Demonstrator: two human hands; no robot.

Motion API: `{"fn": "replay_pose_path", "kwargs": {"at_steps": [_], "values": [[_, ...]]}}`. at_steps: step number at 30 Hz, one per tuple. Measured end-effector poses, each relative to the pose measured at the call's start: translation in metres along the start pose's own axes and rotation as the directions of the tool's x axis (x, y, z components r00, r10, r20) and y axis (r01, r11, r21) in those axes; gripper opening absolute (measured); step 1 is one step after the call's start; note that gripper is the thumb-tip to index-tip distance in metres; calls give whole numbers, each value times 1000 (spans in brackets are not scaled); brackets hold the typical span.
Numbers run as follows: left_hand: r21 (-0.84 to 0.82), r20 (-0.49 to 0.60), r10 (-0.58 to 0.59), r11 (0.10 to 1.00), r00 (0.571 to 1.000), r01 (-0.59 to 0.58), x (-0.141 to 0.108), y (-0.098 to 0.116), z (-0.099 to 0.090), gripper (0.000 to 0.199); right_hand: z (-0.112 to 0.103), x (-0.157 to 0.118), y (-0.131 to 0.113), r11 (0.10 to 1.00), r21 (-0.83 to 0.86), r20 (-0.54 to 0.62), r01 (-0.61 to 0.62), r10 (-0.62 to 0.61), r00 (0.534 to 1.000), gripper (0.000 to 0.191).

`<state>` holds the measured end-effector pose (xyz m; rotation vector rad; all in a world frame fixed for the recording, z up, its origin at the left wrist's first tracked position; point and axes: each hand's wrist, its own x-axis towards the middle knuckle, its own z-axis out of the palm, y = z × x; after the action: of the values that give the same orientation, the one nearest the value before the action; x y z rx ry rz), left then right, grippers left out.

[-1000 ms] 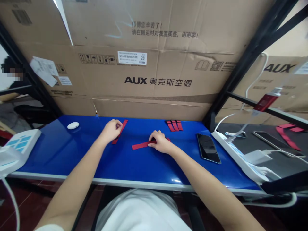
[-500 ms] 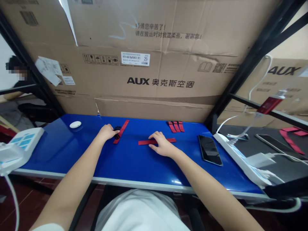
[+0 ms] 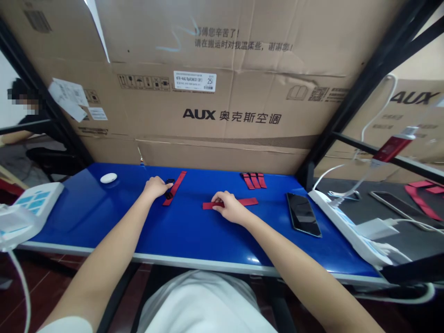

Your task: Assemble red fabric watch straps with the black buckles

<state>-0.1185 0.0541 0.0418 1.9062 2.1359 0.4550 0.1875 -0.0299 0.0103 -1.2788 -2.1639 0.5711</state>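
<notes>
seemingly a workshop: blue workbench (image 3: 187, 236), metal frames (image 3: 354, 88), big cartons (image 3: 156, 111).

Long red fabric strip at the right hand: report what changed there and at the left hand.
The long red fabric strip has slid right and turned more level; the right hand, spread a moment ago, has closed on it. The left hand has drawn left, baring black pieces. The slanted red strip, three short red straps and black rectangular phone stayed put.

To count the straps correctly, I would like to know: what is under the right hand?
Under the right hand lies a red strap; both ends show on the blue table. The middle, and anything beneath it, is covered.
</notes>
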Motion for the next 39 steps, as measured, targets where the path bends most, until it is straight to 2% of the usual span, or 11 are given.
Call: {"fn": "replay_pose_path", "kwargs": {"at_steps": [3,10,13,15,17,19,21,23,26,32,39], "values": [[69,40,-57,996,998,55,-1,3,-2,31,0,3,3,1000,21,-29,23,-23,999,7],[75,55,-69,995,996,65,-3,3,-4,22,0,5,11,994,99,-79,55,-47,996,4],[-1,-81,-35,999,996,35,-6,3,-1,14,0,5,9,986,160,-99,37,-21,995,8],[-128,-226,49,989,973,-79,-11,10,3,12,0,5,7,967,255,-94,7,18,995,12],[-349,-285,119,911,951,-219,-21,25,11,18,0,5,4,911,412,-61,-32,62,996,14],[-664,-189,170,703,967,-254,-34,45,23,28,1,5,0,829,556,-21,-62,88,996,16],[-877,-40,250,455,968,-154,-47,65,35,39,1,4,-4,785,616,-9,-66,90,996,16],[-933,90,293,358,952,-22,-58,80,45,43,1,2,-7,799,599,-22,-53,83,996,16],[-929,187,318,366,929,61,-68,90,54,42,1,0,-9,879,475,-68,-27,68,995,11],[-912,192,379,409,905,22,-78,95,56,42,0,-3,-16,979,205,-151,-10,42,988,6],[-941,205,440,335,875,52,-81,96,57,43,1,-2,-12,972,236,-184,-18,63,981,7]]}}
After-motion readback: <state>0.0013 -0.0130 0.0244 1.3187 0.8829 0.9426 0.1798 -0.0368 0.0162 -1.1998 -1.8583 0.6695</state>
